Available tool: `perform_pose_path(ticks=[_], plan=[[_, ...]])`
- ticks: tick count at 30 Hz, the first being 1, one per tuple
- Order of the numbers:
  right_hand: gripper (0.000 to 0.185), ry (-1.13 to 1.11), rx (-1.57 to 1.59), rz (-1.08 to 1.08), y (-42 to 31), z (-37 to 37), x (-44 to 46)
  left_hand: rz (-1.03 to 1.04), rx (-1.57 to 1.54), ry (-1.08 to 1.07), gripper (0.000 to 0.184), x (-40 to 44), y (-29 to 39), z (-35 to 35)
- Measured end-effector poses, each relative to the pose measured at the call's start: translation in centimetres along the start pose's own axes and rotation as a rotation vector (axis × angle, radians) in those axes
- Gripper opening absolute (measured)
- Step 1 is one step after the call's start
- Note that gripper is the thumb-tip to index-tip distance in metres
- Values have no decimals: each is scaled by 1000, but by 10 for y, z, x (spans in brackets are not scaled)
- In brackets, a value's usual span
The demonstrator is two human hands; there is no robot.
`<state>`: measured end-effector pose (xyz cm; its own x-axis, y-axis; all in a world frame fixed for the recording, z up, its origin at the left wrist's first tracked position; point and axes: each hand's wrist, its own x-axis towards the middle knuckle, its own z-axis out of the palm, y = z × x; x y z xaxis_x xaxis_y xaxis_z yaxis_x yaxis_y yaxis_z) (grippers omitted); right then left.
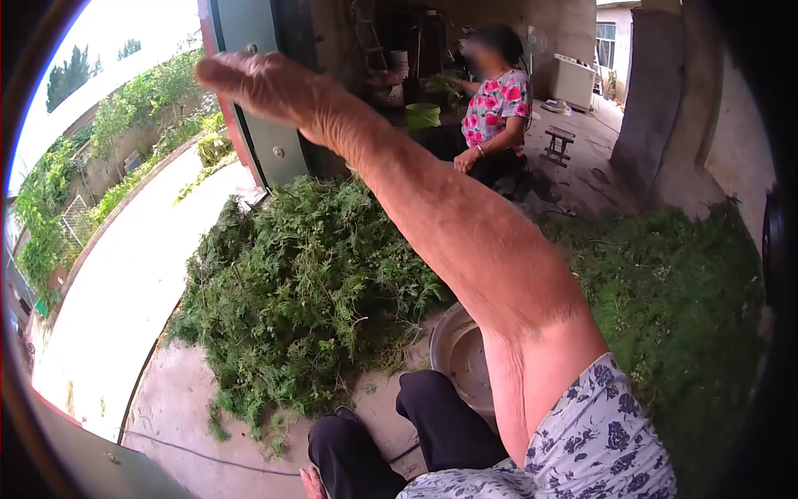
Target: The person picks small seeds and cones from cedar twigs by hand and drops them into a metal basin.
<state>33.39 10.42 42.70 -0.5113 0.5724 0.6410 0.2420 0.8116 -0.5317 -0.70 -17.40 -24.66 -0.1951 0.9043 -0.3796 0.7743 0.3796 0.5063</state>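
Observation:
My right arm reaches up and across the view to the left, with my right hand (264,87) raised in front of the green door frame (249,37). Its fingers look stretched out and I see nothing held in them. At the bottom edge, beside my dark trouser leg (353,453), only part of my left hand (312,482) shows; its visible fingers look extended, with nothing seen in them. A large heap of cut green branches (299,291) lies before my knees. Partly hidden behind my right arm is a wide metal basin (449,349).
Another person (495,104) in a flowered top sits beyond the heap, holding a green sprig (440,83) near a light-green bucket (422,116). More greenery (665,291) covers the floor at right. A small stool (558,143) stands behind. A cable (216,459) crosses the floor.

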Motion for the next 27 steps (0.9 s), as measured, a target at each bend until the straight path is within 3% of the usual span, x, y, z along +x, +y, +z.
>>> perform_pose_path(ticks=[3,5,6,9,10,11,12,15,20,22,23,25,27], plan=[[95,-314,18,-210,-37,90,-104,19,-261,46,74,30,62,-20],[76,-360,-330,-259,-20,126,-182,-3,-428,59,73,32,91,-36],[65,-395,-429,-218,-6,137,-219,-35,-508,67,72,27,99,-45],[53,-547,-438,176,33,165,-320,-314,-783,169,70,-44,63,-60],[47,-525,-390,292,36,172,-347,-454,-877,243,70,-83,42,-65],[47,-531,-375,377,39,179,-372,-436,-945,319,67,-81,30,-63],[47,-515,-430,366,37,185,-387,-392,-893,337,64,-64,-15,-45],[43,-388,-604,351,30,197,-398,-611,-1075,467,70,-52,-24,-46],[35,-348,-621,463,38,198,-397,-812,-1328,411,62,-29,-45,-33],[34,-345,-642,473,40,199,-393,-469,-824,265,58,5,-95,10],[33,-347,-651,477,41,200,-390,-480,-826,255,58,10,-75,-4],[32,-367,-656,495,43,202,-386,-474,0,19,51,31,-31,-33],[32,-376,-670,514,46,204,-382,-433,102,6,49,58,-23,-33]])
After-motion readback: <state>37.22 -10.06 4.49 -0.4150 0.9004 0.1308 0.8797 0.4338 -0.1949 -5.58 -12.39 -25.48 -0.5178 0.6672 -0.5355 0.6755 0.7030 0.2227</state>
